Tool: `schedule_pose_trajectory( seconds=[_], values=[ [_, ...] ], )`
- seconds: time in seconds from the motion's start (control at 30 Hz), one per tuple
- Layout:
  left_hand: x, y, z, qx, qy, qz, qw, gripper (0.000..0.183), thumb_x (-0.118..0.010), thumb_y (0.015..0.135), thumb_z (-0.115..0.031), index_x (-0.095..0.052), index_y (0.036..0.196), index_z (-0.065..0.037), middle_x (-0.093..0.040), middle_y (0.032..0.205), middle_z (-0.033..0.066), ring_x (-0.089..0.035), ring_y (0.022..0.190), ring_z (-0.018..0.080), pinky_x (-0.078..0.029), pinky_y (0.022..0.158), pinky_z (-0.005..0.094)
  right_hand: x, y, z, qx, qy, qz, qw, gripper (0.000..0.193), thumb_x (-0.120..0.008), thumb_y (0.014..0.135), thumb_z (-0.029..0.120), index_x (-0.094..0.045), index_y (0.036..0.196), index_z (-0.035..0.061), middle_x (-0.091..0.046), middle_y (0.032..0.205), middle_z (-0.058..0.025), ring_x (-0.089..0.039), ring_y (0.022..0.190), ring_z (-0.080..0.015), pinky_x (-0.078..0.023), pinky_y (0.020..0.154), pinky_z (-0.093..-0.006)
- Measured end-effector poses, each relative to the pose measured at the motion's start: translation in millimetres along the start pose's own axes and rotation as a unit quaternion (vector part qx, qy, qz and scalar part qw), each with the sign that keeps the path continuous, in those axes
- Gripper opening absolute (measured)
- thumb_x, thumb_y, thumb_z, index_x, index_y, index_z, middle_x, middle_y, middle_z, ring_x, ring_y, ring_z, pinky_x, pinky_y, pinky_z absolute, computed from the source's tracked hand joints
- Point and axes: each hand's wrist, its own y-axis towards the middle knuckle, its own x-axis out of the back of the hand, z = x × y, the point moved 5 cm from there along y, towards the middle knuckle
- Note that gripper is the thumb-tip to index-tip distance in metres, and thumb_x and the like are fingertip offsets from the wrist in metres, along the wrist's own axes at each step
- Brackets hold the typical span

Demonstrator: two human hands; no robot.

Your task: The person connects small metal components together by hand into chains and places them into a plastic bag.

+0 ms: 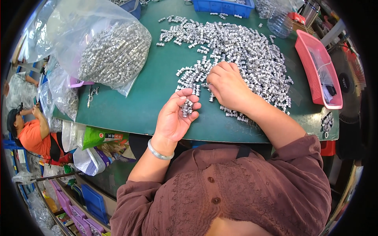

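My left hand (171,118) is turned palm up near the table's front edge, fingers curled around several small silvery metal fittings (186,107). To its right, my right hand (230,87) reaches palm down into the near left side of a broad pile of the same ribbed, cylindrical fittings (256,53). Its fingers are bent and drawn together at the pieces; whatever is between the fingertips is hidden. A small cluster of fittings lies just beyond my left fingers, spread over the green tabletop (130,112).
A large clear bag of fittings (114,55) stands at the left. Blue bins (224,8) are at the far edge. On the right sit a pink basket (315,67), a clear plastic jar (280,25) and some rings (327,122). Another person (35,131) is at far left.
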Motion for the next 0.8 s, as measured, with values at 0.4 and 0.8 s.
schedule_pose_trajectory(
  seconds=[0.4,0.8],
  values=[
    [-8.2,2.7,5.7,-0.018,0.053,-0.003,0.998,0.016,-0.055,0.090,-0.016,-0.054,0.105,-0.009,-0.056,0.082,0.0032,-0.050,0.068,0.0120,-0.040,0.054,0.0214,9.5,2.1,6.0,0.006,0.315,-0.023,0.949,0.009,-0.057,0.084,0.014,-0.061,0.082,0.0066,-0.058,0.085,-0.0043,-0.051,0.090,-0.0236,-0.034,0.083,-0.0372],
    [-1.3,5.6,8.4,0.021,-0.053,0.028,0.998,0.014,-0.048,0.093,-0.022,-0.051,0.095,-0.008,-0.053,0.084,0.0051,-0.048,0.070,0.0129,-0.041,0.054,0.0210,3.2,-6.4,-3.2,0.026,0.043,0.014,0.999,0.008,-0.063,0.073,0.010,-0.064,0.080,0.0062,-0.054,0.099,-0.0053,-0.046,0.103,-0.0243,-0.033,0.087,-0.0409]
  ],
)
